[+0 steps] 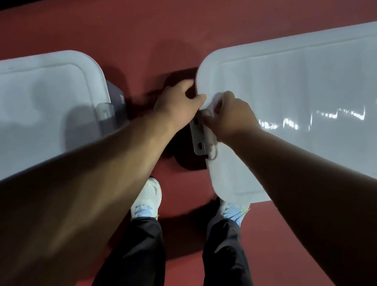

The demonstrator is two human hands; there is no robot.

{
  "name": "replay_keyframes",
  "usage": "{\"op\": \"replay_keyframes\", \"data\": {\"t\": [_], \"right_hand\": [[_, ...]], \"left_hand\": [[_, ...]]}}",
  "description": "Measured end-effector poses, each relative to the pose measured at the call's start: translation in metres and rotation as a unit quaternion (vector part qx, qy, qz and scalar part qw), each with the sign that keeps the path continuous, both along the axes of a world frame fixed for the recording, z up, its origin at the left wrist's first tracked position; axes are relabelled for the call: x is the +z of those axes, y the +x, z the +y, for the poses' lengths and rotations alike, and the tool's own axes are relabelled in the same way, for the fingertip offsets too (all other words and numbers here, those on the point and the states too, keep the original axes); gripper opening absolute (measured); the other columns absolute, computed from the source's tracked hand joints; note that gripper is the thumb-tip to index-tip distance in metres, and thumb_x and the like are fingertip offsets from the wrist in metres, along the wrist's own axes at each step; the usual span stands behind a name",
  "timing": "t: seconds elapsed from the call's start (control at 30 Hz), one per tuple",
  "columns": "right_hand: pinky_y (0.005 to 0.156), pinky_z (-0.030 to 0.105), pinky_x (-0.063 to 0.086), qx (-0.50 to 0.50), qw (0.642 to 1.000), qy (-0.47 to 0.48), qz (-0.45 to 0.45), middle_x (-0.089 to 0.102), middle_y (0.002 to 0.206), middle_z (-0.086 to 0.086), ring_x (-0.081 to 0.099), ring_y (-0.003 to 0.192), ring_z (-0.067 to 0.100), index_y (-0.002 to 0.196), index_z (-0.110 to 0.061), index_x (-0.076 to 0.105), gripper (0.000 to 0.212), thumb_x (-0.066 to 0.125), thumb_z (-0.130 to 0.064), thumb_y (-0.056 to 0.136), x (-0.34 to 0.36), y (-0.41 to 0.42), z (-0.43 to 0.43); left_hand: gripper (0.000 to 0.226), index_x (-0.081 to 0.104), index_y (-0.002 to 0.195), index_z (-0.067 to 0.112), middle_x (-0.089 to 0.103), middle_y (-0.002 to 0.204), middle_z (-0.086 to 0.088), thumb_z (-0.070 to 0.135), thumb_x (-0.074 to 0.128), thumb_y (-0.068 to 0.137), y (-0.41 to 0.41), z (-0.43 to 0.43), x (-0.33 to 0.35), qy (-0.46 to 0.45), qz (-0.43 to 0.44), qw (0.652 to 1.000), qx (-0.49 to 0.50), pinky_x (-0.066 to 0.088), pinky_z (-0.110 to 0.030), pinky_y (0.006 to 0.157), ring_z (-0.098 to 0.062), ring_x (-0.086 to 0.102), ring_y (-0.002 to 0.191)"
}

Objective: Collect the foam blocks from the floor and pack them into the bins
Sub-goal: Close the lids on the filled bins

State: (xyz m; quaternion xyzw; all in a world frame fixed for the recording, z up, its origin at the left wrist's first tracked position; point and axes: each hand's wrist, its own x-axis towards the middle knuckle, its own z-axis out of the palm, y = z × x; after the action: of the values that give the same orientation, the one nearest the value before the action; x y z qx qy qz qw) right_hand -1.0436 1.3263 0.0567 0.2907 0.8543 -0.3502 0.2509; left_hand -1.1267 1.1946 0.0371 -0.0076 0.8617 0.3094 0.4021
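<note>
The left bin (pixel 29 97) and the right bin (pixel 314 88) stood on the floor (pixel 139 24) ahead of my shoes (pixel 148 198), a gap between them. My left grip (pixel 176 101) and right grip (pixel 231 117) held the right bin's gap-side edge, beside its latch (pixel 199 139).

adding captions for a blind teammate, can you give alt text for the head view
The left hand and right hand grip the end of a white bin lid by its grey latch, seen from above. A second lidded bin stands to the left on the red floor, with the person's white shoes below.
</note>
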Motion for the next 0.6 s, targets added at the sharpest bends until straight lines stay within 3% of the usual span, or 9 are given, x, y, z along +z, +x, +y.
{"op": "replay_keyframes", "data": {"t": [0.07, 0.1, 0.17, 0.23, 0.3, 0.4, 0.5, 0.6], "right_hand": [[0.066, 0.041, 0.062, 0.012, 0.999, -0.039, -0.011, 0.069, 0.085, 0.003, 0.071, 0.066, 0.021, 0.105, -0.019, 0.053, 0.034, 0.064, -0.045, 0.086, 0.009, -0.002, 0.006], [0.062, 0.044, 0.063, 0.016, 0.998, -0.060, -0.018, 0.069, 0.086, 0.005, 0.072, 0.064, 0.024, 0.106, -0.017, 0.054, 0.031, 0.062, -0.041, 0.088, 0.013, -0.002, 0.010], [0.052, 0.046, 0.062, 0.028, 0.996, -0.081, -0.039, 0.067, 0.096, 0.008, 0.072, 0.069, 0.029, 0.108, -0.019, 0.056, 0.020, 0.056, -0.029, 0.091, 0.020, -0.002, 0.018], [0.049, 0.040, 0.061, 0.035, 0.993, -0.093, -0.066, 0.064, 0.105, 0.007, 0.071, 0.079, 0.029, 0.108, -0.026, 0.059, 0.023, 0.046, -0.018, 0.090, 0.025, -0.001, 0.025], [0.050, 0.034, 0.057, 0.021, 0.989, -0.120, -0.082, 0.064, 0.104, 0.005, 0.069, 0.085, 0.026, 0.103, -0.032, 0.059, 0.028, 0.044, -0.013, 0.090, 0.028, -0.002, 0.029], [0.067, 0.030, 0.051, 0.035, 0.990, -0.119, -0.073, 0.063, 0.099, -0.003, 0.063, 0.090, 0.020, 0.109, -0.025, 0.065, 0.023, 0.051, -0.016, 0.093, 0.030, -0.006, 0.030], [0.089, 0.027, 0.046, 0.052, 0.993, -0.082, -0.061, 0.066, 0.113, 0.000, 0.060, 0.109, 0.019, 0.118, -0.016, 0.068, 0.032, 0.047, -0.012, 0.094, 0.028, -0.008, 0.032], [0.086, 0.027, 0.042, 0.053, 0.993, -0.084, -0.062, 0.064, 0.118, 0.002, 0.058, 0.110, 0.020, 0.122, -0.017, 0.066, 0.035, 0.045, -0.011, 0.095, 0.028, -0.005, 0.034]], "left_hand": [[0.096, 0.040, 0.157, 0.021, 0.055, 0.151, -0.004, 0.071, 0.068, 0.079, 0.009, -0.007, -0.003, -0.024, -0.096, 0.995, 0.028, 0.046, -0.041, 0.113, -0.025, 0.055, 0.135], [0.105, 0.038, 0.156, 0.017, 0.055, 0.150, -0.004, 0.074, 0.071, 0.075, 0.015, -0.010, -0.004, -0.015, -0.156, 0.987, 0.046, 0.048, -0.044, 0.110, -0.026, 0.057, 0.132], [0.094, 0.057, 0.138, 0.017, 0.071, 0.129, -0.002, 0.072, 0.079, 0.064, 0.028, -0.016, -0.007, 0.025, -0.224, 0.973, 0.048, 0.057, -0.045, 0.096, -0.022, 0.070, 0.112], [0.063, 0.071, 0.109, 0.021, 0.079, 0.101, 0.001, 0.057, 0.087, 0.060, 0.039, -0.018, -0.012, 0.039, -0.193, 0.980, 0.042, 0.061, -0.041, 0.085, -0.019, 0.076, 0.093], [0.039, 0.074, 0.094, 0.021, 0.079, 0.088, 0.002, 0.044, 0.090, 0.066, 0.051, -0.015, -0.016, 0.026, -0.154, 0.987, 0.041, 0.060, -0.038, 0.079, -0.020, 0.076, 0.086], [0.031, 0.077, 0.096, 0.021, 0.077, 0.088, 0.003, 0.040, 0.088, 0.075, 0.069, -0.003, -0.012, 0.007, -0.129, 0.991, 0.040, 0.059, -0.033, 0.078, -0.020, 0.075, 0.086], [0.029, 0.079, 0.100, 0.020, 0.075, 0.088, 0.007, 0.040, 0.086, 0.079, 0.076, 0.005, -0.004, -0.030, -0.083, 0.995, 0.040, 0.049, -0.021, 0.064, -0.010, 0.071, 0.080], [0.030, 0.078, 0.099, 0.019, 0.074, 0.089, 0.004, 0.037, 0.087, 0.078, 0.071, 0.011, 0.006, -0.066, -0.084, 0.994, 0.036, 0.044, -0.021, 0.061, -0.013, 0.069, 0.078]]}}
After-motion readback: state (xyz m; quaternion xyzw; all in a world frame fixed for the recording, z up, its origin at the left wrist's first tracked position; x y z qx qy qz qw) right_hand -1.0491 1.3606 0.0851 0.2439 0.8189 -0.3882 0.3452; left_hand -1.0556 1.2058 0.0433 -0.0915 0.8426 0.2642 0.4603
